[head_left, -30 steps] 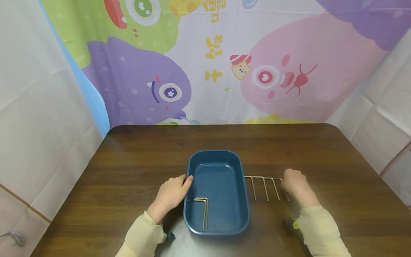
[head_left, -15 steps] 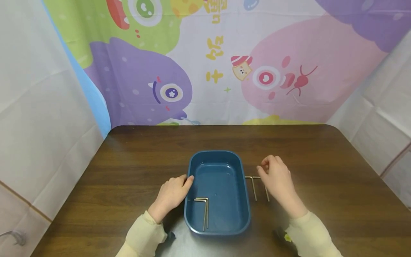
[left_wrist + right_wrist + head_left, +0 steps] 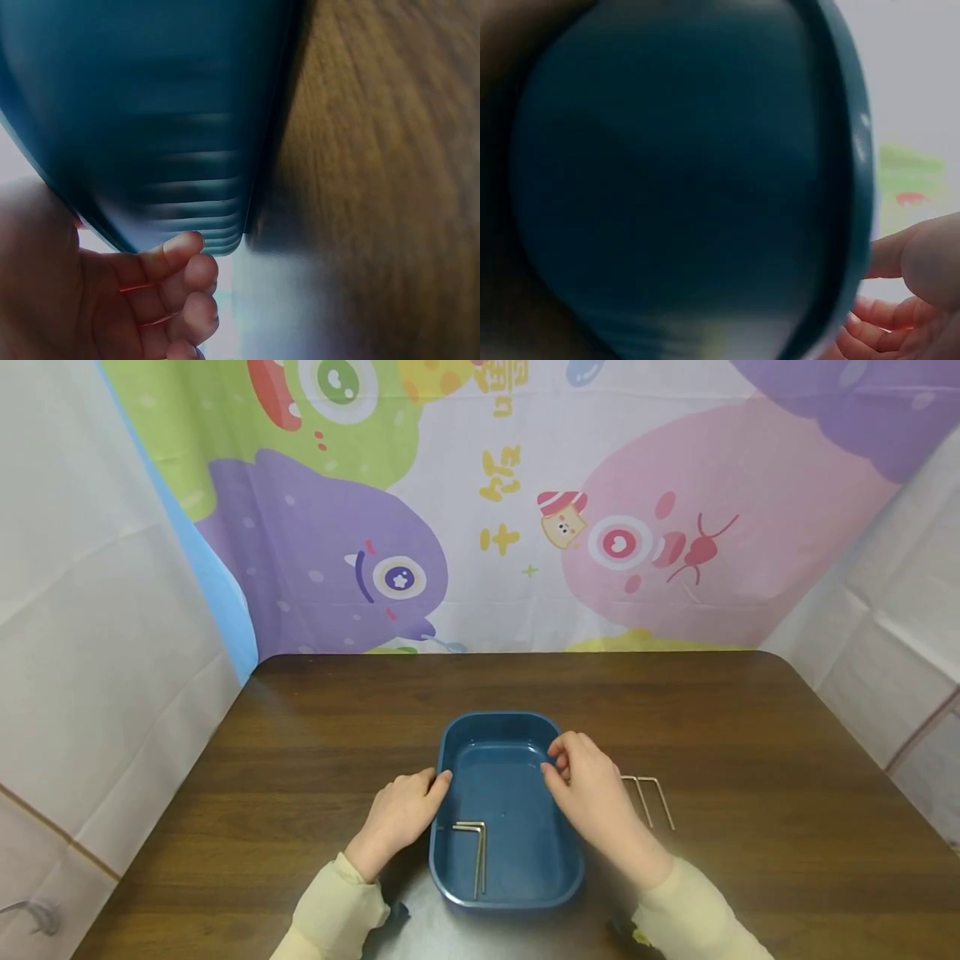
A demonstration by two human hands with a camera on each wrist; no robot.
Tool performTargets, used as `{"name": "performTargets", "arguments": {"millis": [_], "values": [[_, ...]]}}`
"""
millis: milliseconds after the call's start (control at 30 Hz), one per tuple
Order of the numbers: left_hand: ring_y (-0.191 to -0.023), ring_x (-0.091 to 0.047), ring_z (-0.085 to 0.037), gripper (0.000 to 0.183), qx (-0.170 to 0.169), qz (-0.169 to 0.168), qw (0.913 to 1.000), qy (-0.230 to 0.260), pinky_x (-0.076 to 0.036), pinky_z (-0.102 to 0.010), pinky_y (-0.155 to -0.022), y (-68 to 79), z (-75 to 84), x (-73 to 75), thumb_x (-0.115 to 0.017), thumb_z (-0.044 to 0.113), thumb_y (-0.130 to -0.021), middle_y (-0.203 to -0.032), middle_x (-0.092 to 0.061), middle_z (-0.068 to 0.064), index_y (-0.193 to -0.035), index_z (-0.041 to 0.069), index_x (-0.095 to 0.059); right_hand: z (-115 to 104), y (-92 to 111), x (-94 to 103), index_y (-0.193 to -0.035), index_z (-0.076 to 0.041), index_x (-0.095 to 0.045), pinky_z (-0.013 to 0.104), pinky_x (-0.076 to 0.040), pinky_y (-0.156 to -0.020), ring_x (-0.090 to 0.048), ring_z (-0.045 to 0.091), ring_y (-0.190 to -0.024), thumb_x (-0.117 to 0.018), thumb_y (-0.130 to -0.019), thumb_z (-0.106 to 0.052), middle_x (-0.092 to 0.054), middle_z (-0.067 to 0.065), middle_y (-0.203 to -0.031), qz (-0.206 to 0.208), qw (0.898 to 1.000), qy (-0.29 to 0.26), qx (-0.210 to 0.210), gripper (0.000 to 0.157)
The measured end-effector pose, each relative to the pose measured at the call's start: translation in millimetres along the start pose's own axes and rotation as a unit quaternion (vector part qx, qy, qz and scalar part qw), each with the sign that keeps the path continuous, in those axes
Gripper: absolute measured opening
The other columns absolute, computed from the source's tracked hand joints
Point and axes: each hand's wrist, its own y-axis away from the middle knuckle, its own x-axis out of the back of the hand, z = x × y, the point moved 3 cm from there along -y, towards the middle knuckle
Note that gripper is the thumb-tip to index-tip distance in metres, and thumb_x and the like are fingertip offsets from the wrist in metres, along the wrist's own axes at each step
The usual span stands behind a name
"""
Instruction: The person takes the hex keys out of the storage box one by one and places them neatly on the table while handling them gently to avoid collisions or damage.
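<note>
A blue plastic tub [image 3: 510, 897] stands on the dark wood table. My left hand [image 3: 401, 810] grips its left rim, thumb over the edge; in the left wrist view, its fingers [image 3: 199, 315] lie at the outer wall. Two L-shaped metal rods [image 3: 482, 860], like hex keys, lie in the tub's near left corner. My right hand [image 3: 588, 785] is at the right rim, fingers loosely bent, fingertips overlapping the tub's inside. No rod shows in it. To its right, two more L-shaped rods [image 3: 660, 802] lie on the table; the hand and forearm hide the spot beside the tub.
The wood table [image 3: 337, 710] reaches back to a cartoon-printed curtain [image 3: 510, 610]. Pale panels [image 3: 112, 610] flank it on both sides. A strap-like dark item shows by each sleeve.
My right hand has moved left from the far end of the row of rods, across them, to the tub's right rim. The left hand and the tub have stayed put.
</note>
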Motion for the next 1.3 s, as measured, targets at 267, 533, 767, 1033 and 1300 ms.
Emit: {"name": "performTargets", "arguments": {"millis": [267,533,767,1033,1300], "values": [[-0.054,-0.047,-0.016,0.036,-0.003,-0.002,1.0,-0.002,-0.034,-0.03,-0.051,0.5,-1.7,-2.5,-0.039,0.038,-0.095,-0.057,-0.046,-0.001,-0.072,0.014,-0.053,-22,13,-21.6,-0.087,-0.011,-0.056,0.025,-0.041,-0.058,-0.048,0.008,-0.064,-0.07,-0.078,-0.022,-0.052,-0.001,-0.076,-0.054,0.998,0.02,0.034,0.02],[-0.05,-0.045,-0.016,0.038,-0.001,0.0,1.0,0.002,-0.032,-0.029,-0.048,0.9,-1.4,-2.4,-0.039,0.039,-0.095,-0.055,-0.042,-0.001,-0.068,0.013,-0.05,-41,26,-40.8,-0.087,-0.012,-0.057,0.022,-0.038,-0.051,-0.046,0.007,-0.057,-0.069,-0.078,-0.024,-0.05,-0.006,-0.07,-0.139,0.984,0.06,0.097,0.019],[-0.051,-0.045,-0.016,0.038,0.001,-0.003,1.0,0.003,-0.032,-0.029,-0.048,1.5,-1.1,-1.7,-0.039,0.038,-0.095,-0.055,-0.042,-0.001,-0.071,0.013,-0.053,-51,36,-59.7,-0.089,-0.008,-0.056,0.027,-0.042,-0.049,-0.057,0.015,-0.062,-0.07,-0.076,-0.032,-0.057,0.0,-0.072,-0.227,0.963,0.11,0.098,0.03],[-0.056,-0.052,-0.017,0.037,-0.004,0.0,1.0,-0.002,-0.037,-0.033,-0.05,1.6,1.0,0.3,-0.039,0.038,-0.095,-0.062,-0.053,-0.003,-0.079,0.011,-0.059,-53,41,-73.9,-0.096,-0.004,-0.059,0.032,-0.045,-0.051,-0.061,0.02,-0.068,-0.071,-0.075,-0.034,-0.061,0.006,-0.078,-0.251,0.951,0.151,0.101,0.039],[-0.061,-0.056,-0.018,0.038,-0.002,0.002,1.0,-0.004,-0.04,-0.035,-0.053,0.4,-0.7,-0.7,-0.039,0.038,-0.095,-0.068,-0.059,-0.004,-0.085,0.01,-0.061,-54,40,-76.0,-0.098,-0.009,-0.061,0.033,-0.045,-0.051,-0.061,0.02,-0.068,-0.071,-0.074,-0.035,-0.061,0.006,-0.079,-0.258,0.946,0.166,0.106,0.037]]}}
